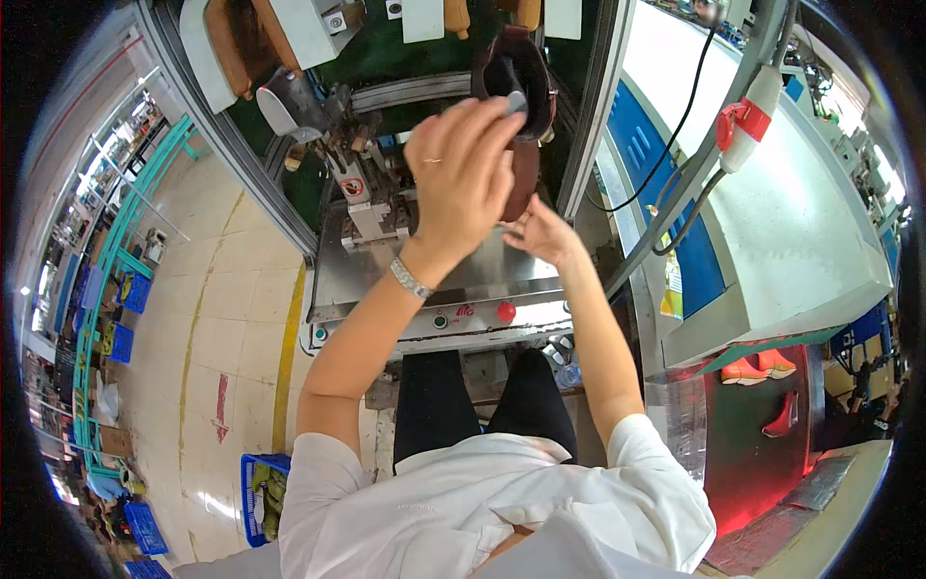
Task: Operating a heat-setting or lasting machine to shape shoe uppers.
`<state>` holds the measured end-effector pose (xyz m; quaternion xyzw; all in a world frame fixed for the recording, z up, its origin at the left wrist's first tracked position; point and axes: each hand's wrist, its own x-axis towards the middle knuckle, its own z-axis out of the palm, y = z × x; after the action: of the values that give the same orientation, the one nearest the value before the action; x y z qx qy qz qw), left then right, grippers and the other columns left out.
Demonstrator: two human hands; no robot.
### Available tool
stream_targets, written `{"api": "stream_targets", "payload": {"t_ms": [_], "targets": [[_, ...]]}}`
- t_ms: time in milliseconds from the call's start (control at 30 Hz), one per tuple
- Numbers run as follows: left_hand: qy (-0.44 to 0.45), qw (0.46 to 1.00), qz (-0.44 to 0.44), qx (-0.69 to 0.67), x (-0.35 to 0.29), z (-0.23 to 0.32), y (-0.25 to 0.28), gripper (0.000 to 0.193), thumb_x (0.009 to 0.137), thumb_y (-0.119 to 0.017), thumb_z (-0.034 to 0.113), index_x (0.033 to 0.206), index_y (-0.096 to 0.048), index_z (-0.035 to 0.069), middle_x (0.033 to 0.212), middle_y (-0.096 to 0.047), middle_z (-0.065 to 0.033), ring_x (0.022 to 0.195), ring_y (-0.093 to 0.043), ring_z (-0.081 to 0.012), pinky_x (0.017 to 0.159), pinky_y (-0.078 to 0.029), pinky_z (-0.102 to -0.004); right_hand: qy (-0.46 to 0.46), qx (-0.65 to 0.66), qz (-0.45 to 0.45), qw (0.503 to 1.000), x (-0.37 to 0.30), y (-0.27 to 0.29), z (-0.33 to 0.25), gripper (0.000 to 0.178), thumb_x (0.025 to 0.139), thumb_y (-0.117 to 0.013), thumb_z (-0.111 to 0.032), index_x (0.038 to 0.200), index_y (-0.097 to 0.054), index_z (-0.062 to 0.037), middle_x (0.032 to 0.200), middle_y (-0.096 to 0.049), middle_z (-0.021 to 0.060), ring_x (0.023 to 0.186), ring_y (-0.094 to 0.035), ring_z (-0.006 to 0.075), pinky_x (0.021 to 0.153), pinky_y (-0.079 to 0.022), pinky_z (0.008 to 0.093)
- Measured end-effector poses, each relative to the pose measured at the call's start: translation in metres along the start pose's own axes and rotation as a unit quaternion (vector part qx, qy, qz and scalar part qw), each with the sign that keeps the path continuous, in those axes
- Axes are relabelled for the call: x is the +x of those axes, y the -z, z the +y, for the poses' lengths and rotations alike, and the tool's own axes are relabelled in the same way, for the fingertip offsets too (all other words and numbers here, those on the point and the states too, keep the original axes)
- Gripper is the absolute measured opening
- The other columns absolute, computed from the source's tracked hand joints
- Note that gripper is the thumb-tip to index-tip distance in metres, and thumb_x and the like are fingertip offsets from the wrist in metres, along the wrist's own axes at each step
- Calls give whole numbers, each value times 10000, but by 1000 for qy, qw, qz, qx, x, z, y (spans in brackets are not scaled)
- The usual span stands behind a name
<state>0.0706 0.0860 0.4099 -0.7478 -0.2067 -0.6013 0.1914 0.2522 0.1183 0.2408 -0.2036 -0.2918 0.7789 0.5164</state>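
Note:
A dark brown ankle boot (526,172) is at the right side of the machine in front of me, its opening at the far end and its toe toward me. My left hand (463,169) grips the boot's near left side, fingers bent over the edge of the opening. A small greyish patch shows by those fingertips; I cannot make out what it is. At the toe, my right hand (545,234) has its thumb and fingers closed on the tip. Left of my hands stands a metal clamp unit (362,198) with a warning label.
The machine's steel table (362,280) has a red button (506,312) on its front. Shoe forms (289,104) hang at the back left. A red-and-white power connector (748,124) hangs at the right, above a conveyor with orange-red shoes (757,369). A blue basket (253,502) stands at lower left.

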Motion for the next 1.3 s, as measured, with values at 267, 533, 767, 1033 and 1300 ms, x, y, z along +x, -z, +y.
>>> {"api": "stream_targets", "payload": {"t_ms": [267, 533, 767, 1033, 1300], "targets": [[70, 977, -174, 100, -11, 26, 11, 404, 721, -616, 146, 1119, -548, 166, 1091, -515, -21, 1067, -446, -242, 896, -297, -428, 142, 143, -40, 979, 29, -19, 45, 469, 865, -473, -445, 1247, -443, -174, 1269, -491, 16, 1152, -466, 212, 975, -320, 479], [105, 960, -256, 45, -36, 33, -23, 511, 736, -611, 156, 1218, -446, 111, 1157, -454, -61, 929, -509, -241, 725, -400, -380, 250, -24, 14, 968, 94, 51, 14, 320, 937, -373, -327, 1119, -480, -87, 1131, -534, 157, 1002, -549, 310, 846, -482, 437], [114, 953, -266, 85, -54, 20, -14, 552, 722, -613, 100, 1244, -432, 118, 1188, -418, -62, 889, -486, -220, 751, -378, -379, 111, 162, 159, 968, 86, -34, 14, 252, 939, -340, -276, 1001, -487, -81, 956, -551, 126, 783, -573, 301, 670, -508, 428], [112, 957, -253, 85, -59, 15, -14, 548, 702, -583, 32, 1222, -447, 142, 1175, -416, -45, 934, -454, -244, 758, -347, -389, 160, 122, 192, 960, 96, -19, 19, 466, 898, -365, -433, 985, -519, -2, 937, -596, 223, 811, -595, 356, 675, -511, 414], [132, 960, -233, 80, -60, 15, -21, 571, 689, -574, 18, 1230, -444, 151, 1184, -409, -48, 943, -452, -247, 762, -343, -395, 123, 116, 123, 978, 92, -11, 11, 276, 922, -307, -189, 1069, -497, -51, 963, -573, 141, 828, -576, 313, 697, -506, 462]]}}
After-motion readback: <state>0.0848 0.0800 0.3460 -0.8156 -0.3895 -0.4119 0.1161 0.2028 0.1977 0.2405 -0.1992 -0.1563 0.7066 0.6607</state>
